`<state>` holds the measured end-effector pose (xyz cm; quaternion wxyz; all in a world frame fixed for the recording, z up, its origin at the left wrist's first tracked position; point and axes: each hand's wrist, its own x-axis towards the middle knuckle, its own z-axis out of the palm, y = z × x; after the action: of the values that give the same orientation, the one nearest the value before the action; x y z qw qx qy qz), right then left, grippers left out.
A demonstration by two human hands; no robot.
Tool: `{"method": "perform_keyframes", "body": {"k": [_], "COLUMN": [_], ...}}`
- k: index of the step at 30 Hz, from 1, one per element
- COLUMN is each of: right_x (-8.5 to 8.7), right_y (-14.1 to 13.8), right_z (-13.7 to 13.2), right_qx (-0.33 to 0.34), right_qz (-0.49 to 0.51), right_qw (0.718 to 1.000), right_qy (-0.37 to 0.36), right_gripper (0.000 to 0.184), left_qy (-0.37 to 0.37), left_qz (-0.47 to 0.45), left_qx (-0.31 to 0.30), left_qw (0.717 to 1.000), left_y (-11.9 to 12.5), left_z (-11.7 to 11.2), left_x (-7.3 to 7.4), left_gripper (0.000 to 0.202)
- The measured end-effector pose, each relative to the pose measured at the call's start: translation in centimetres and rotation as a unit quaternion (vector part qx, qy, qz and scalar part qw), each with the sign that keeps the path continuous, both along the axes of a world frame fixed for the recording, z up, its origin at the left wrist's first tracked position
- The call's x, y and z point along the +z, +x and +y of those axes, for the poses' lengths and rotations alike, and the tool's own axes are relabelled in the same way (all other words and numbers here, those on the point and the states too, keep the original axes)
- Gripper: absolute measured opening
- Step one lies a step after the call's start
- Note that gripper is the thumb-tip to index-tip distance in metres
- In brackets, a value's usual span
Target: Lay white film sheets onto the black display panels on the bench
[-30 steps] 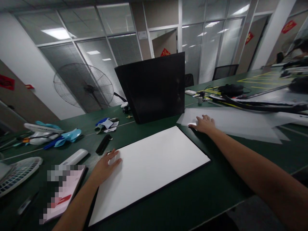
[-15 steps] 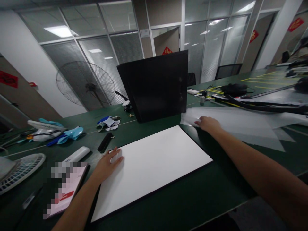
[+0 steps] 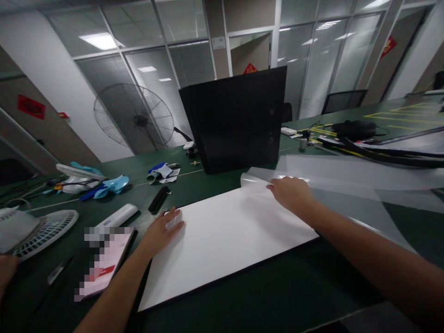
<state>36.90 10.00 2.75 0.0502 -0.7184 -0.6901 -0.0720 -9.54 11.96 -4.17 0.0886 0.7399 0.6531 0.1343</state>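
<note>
A white panel with a thin black edge (image 3: pixel 222 240) lies flat on the green table (image 3: pixel 270 291) in front of me. My left hand (image 3: pixel 161 231) rests flat on the panel's near-left corner, fingers spread. My right hand (image 3: pixel 289 193) is closed on the edge of a translucent plastic sheet (image 3: pixel 333 182), lifted off the stack at right and hanging over the panel's far right corner. The sheet's corner curls up beside my fingers.
A black upright panel (image 3: pixel 239 125) stands just behind the white one. A pedestal fan (image 3: pixel 135 119) is at back left. A small fan grille (image 3: pixel 45 229), a white bar-shaped device (image 3: pixel 118 216), a booklet (image 3: pixel 104 263) and blue-white scraps (image 3: pixel 104 186) lie left. Black cables (image 3: pixel 381 150) run at right.
My right hand has pinched the top translucent sheet and pulled it left, from the stack onto the white panel's far corner. My left hand has stayed on the panel.
</note>
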Motion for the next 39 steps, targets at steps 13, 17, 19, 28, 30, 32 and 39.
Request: {"method": "perform_keyframes", "body": {"k": [13,17,19,28,30,32,39], "right_x": [-1.1,-1.9,-2.0,-2.7,-2.4,-1.8,-0.4], "right_y": [-9.5,-9.1,-8.2,-5.5,-5.7,-6.2,-6.9], "right_z": [-8.7,-8.7,-7.6,-3.5,-3.9,-4.5,-5.1], "right_qx": [0.472,0.571,0.542,0.275,0.270,0.268,0.252], "right_qz": [0.039,0.110,0.125,0.004,-0.004,-0.013,-0.048], "right_qw": [0.876,0.809,0.827,0.960,0.961,0.961,0.963], "right_qy": [-0.092,-0.087,-0.082,-0.054,-0.056,-0.062,-0.081], "right_gripper": [0.052,0.060,0.060,0.065,0.063,0.064,0.056], "left_qy": [0.019,0.018,0.016,0.018,0.025,0.033,0.043], "left_qz": [-0.038,-0.029,-0.010,-0.011,-0.016,-0.017,-0.009], "left_qx": [0.006,0.008,0.019,0.058,0.065,0.066,0.086], "left_qw": [0.999,0.999,1.000,0.998,0.997,0.997,0.995], "left_y": [-0.4,0.1,0.4,0.6,0.5,0.3,0.3], "left_z": [0.3,0.1,0.0,-0.2,-0.1,0.0,0.3], "left_x": [-0.5,-0.1,0.2,0.5,0.4,0.3,0.1], "left_gripper": [0.071,0.074,0.075,0.084,0.084,0.083,0.086]}}
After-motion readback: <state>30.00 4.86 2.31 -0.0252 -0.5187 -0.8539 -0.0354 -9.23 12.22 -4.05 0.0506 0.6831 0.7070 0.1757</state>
